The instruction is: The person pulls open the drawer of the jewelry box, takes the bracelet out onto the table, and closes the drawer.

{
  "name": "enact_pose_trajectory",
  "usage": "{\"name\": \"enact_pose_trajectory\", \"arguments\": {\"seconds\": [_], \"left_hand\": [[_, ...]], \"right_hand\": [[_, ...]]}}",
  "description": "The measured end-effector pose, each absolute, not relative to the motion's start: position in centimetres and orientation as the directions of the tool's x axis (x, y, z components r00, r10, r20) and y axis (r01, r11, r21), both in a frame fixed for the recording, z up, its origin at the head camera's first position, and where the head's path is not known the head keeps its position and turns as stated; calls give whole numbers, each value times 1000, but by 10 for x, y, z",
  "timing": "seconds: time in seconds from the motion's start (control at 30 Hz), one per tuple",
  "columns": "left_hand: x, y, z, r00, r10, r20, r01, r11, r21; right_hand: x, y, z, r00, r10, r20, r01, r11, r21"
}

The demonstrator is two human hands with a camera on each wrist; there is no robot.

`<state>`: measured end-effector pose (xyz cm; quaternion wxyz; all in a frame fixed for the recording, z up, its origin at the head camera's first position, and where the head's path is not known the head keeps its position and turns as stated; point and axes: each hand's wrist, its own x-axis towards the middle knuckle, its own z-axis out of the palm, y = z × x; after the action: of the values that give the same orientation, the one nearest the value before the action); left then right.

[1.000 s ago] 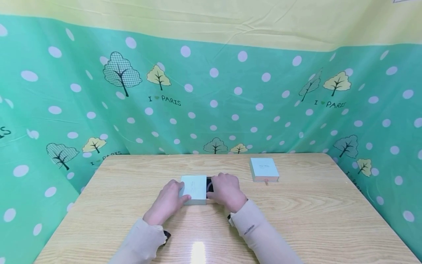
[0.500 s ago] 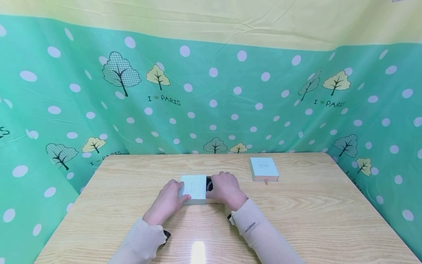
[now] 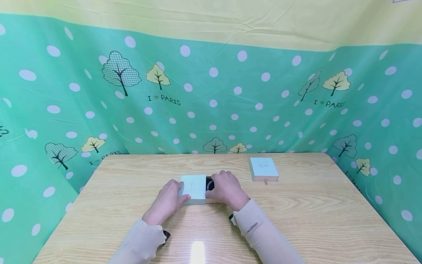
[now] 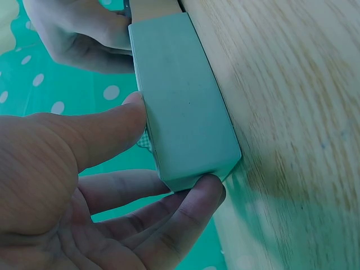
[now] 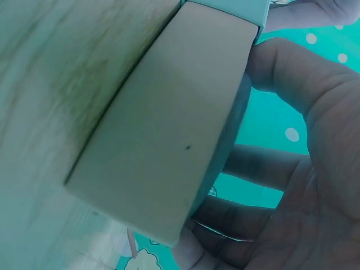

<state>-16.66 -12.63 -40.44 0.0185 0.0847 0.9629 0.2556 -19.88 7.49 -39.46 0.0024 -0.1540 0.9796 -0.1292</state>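
A pale blue slide-out gift box sits at the middle of the table, its sleeve (image 3: 193,187) on the left and its beige drawer (image 5: 163,124) drawn partway out to the right. My left hand (image 3: 168,201) grips the sleeve's left end, thumb at the near top edge and fingertips at the end face (image 4: 197,177). Over the drawer lies my right hand (image 3: 227,189), its thumb at the near rim and its fingers curled toward the outer end. Between sleeve and hand, black lining (image 3: 208,180) shows with part of a thin, curved, pale band (image 3: 209,187). My right hand hides the rest of the drawer's inside.
A second pale blue box (image 3: 265,168) stands closed at the back right, with a small ribbon tab (image 3: 266,181) at its front. The wooden table (image 3: 296,220) ends at a green dotted curtain (image 3: 214,91) behind and at both sides.
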Motion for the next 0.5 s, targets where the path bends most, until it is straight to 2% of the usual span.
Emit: {"name": "enact_pose_trajectory", "arguments": {"seconds": [0.5], "left_hand": [[-166, -125, -403, -986, 168, 2, 147, 853, 501]], "right_hand": [[-198, 78, -394, -961, -272, 44, -274, 924, -267]]}}
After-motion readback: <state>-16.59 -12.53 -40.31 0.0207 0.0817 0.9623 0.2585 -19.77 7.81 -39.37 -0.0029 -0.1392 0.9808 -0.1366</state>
